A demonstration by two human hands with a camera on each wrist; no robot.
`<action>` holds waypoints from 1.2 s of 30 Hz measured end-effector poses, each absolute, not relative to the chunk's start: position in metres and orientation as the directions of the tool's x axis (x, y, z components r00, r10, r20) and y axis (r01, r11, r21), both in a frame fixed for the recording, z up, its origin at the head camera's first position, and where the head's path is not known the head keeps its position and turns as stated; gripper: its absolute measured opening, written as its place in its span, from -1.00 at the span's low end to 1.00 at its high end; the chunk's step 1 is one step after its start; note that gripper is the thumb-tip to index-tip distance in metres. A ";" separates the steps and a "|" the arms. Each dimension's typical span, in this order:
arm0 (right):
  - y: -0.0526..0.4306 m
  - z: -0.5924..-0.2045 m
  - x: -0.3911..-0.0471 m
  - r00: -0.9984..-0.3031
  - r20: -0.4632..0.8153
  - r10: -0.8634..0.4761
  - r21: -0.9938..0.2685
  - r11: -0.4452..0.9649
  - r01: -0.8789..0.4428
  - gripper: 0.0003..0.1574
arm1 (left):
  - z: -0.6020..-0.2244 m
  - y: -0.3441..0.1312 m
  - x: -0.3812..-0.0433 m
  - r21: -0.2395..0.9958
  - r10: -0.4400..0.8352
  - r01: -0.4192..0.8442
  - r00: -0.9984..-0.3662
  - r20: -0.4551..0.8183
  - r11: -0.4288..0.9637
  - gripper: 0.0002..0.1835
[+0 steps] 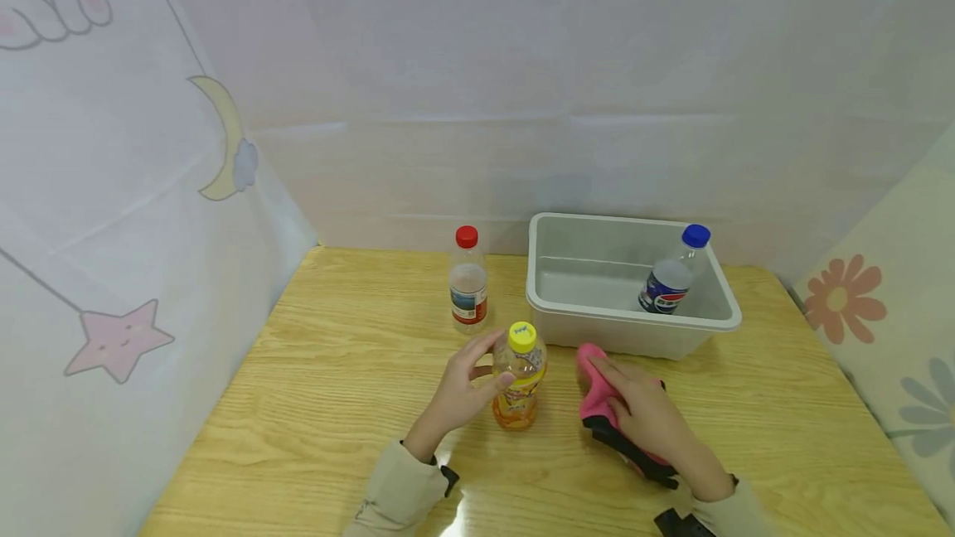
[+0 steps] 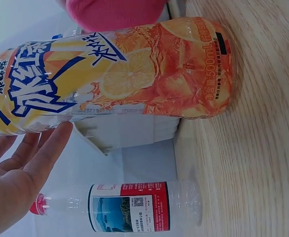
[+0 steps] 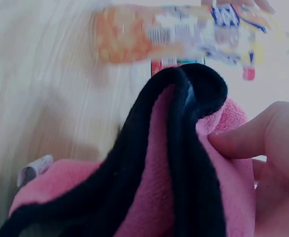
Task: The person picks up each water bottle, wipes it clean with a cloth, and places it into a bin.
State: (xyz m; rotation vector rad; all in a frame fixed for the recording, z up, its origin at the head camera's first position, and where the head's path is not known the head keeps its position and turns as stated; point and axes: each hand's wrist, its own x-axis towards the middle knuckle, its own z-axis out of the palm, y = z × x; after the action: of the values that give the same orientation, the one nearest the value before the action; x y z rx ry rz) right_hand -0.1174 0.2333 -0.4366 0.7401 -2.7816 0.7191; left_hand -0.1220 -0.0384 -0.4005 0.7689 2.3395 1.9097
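Note:
A bottle of iced tea with a yellow cap point(image 1: 520, 388) stands on the table, its orange-and-yellow label facing the left wrist camera. My left hand point(image 1: 466, 388) grips it from the left at its upper part, thumb on the near side and fingers on the far side. To the right of it my right hand point(image 1: 645, 413) holds a crumpled pink cloth with black edging point(image 1: 594, 388). In the right wrist view the thumb presses into the folds of the cloth point(image 3: 159, 163), hiding part of the fingers.
A grey-white plastic bin point(image 1: 634, 319) stands behind the cloth, with a blue-capped Pepsi bottle point(image 1: 666, 284) leaning inside. Left of the bin, a red-capped clear bottle point(image 1: 468, 297) stands upright on the wooden table point(image 1: 336, 371). Printed curtains point(image 1: 448, 106) surround the table's back and sides.

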 end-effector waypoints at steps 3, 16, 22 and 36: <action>0.251 -0.433 -0.114 -0.869 0.266 -0.416 -0.340 0.804 -0.489 -0.25 | -0.400 -0.038 -0.122 0.927 0.387 0.351 -0.879 0.278 0.130 -0.43; 0.275 -0.471 -0.112 -0.902 0.047 -0.429 -0.228 0.874 -0.428 -0.33 | -0.432 -0.042 -0.134 0.923 0.381 0.368 -0.875 0.300 0.118 -0.39; 0.277 -0.486 -0.112 -0.887 0.021 -0.461 -0.229 0.862 -0.453 -0.23 | -0.404 -0.040 -0.124 0.925 0.393 0.359 -0.874 0.287 0.122 -0.41; 0.295 -0.461 -0.123 -0.982 0.114 -0.149 -0.562 0.805 -0.188 -0.38 | -0.402 -0.039 -0.123 0.927 0.391 0.356 -0.875 0.285 0.120 -0.42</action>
State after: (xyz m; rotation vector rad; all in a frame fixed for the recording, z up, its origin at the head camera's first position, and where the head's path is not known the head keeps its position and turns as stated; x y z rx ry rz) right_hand -0.1233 0.2951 -0.4611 0.2730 -2.9236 0.9210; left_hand -0.1232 -0.0392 -0.4022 0.7772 2.3298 1.9130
